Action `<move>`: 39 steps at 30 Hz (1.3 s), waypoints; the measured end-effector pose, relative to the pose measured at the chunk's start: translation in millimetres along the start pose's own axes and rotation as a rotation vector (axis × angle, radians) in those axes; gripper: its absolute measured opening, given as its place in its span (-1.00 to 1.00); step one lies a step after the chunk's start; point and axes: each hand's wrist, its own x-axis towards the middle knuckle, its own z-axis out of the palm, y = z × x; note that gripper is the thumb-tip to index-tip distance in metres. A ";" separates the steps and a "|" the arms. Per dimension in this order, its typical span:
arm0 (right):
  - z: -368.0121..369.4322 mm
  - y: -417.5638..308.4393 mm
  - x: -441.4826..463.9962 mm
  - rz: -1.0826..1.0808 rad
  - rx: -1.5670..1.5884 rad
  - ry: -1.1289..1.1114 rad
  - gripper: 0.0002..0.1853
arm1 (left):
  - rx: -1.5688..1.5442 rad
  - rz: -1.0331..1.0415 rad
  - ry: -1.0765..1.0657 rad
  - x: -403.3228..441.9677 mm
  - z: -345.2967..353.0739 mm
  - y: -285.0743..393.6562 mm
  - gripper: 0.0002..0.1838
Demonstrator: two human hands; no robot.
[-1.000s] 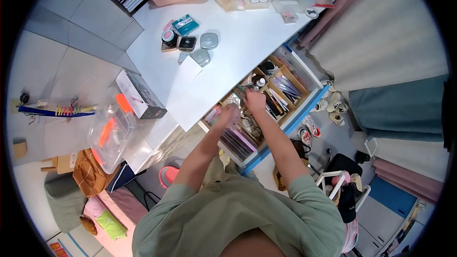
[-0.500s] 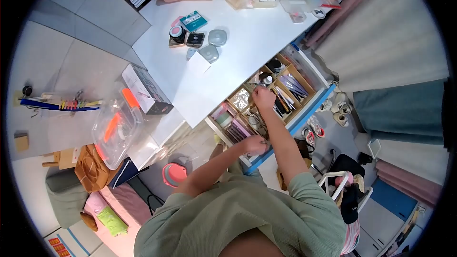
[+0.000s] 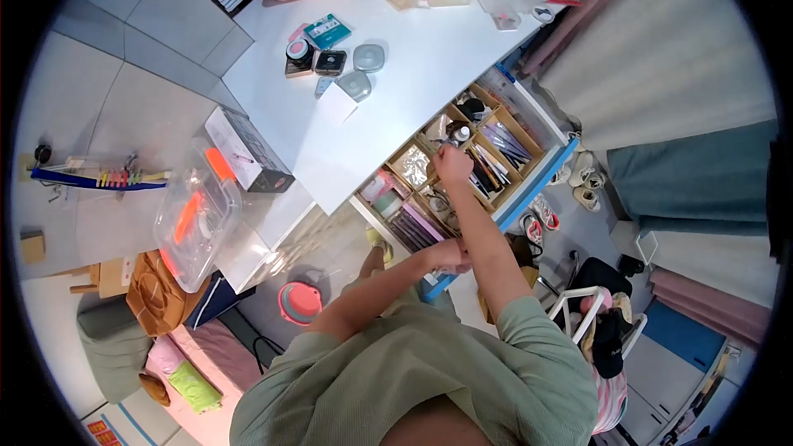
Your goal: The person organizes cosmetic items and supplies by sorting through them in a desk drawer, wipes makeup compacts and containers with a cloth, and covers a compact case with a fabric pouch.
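A drawer with a blue front edge (image 3: 537,186) stands pulled out below the white desk. Cardboard dividers split it into compartments. My right hand (image 3: 453,163) is closed over the middle compartments, its fingertips hidden beneath; what it grips does not show. Just right of it lie several pens (image 3: 490,167), with purple pens (image 3: 505,142) beyond. A small bottle (image 3: 461,133) lies behind that hand, and a clear plastic packet (image 3: 412,165) is to its left. My left hand (image 3: 448,255) is curled near the drawer's front left corner, partly covered by my right forearm; its contents cannot be made out.
On the white desk (image 3: 289,136) are grey round-cornered cases (image 3: 368,58), a teal packet (image 3: 328,30), a jar (image 3: 299,52) and a white paper (image 3: 336,105). A box (image 3: 248,151) and clear lidded bin (image 3: 197,219) stand left. Shoes (image 3: 544,213) lie right of the drawer.
The view has shifted slightly. My left hand has moved a little toward my right forearm and is more covered by it. My right hand stays over the same compartments, still closed.
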 end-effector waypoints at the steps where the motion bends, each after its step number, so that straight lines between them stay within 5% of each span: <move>1: 0.9 1.7 -1.2 0.009 -0.019 0.003 -0.84 | 0.055 -0.054 -0.024 -0.4 -1.4 2.8 -0.59; 8: -2.6 6.4 -5.5 0.046 -0.050 -0.010 -0.83 | 0.040 -0.006 0.003 7.8 1.0 -25.8 -0.46; 11: 5.4 10.0 -2.1 0.035 -0.057 0.006 -0.83 | -0.117 -0.239 -0.100 -30.5 -2.1 30.3 -0.51; 14: 7.8 7.5 -0.4 0.059 -0.050 -0.029 -0.84 | 0.026 -0.059 -0.094 -26.4 -3.1 21.4 -0.55; 16: 8.7 6.5 -0.7 0.057 -0.033 -0.014 -0.84 | -0.175 -0.120 -0.169 -5.1 -9.3 -15.8 -0.58; 21: -7.6 -4.9 -6.0 0.027 0.080 0.127 -0.81 | 0.391 0.008 0.371 -41.4 -55.0 18.9 -0.59; 24: -8.0 -8.8 -1.3 0.001 0.171 0.165 -0.81 | 0.409 -0.124 0.523 -82.6 -94.4 61.3 -0.56; 31: -37.0 -91.1 12.7 -0.173 0.500 0.237 -0.83 | 0.153 0.112 0.976 -133.0 -179.0 47.1 -0.65; 39: -17.1 -174.1 40.2 -0.475 0.265 0.137 -0.76 | -0.417 0.312 1.265 -185.9 -231.2 26.8 -0.76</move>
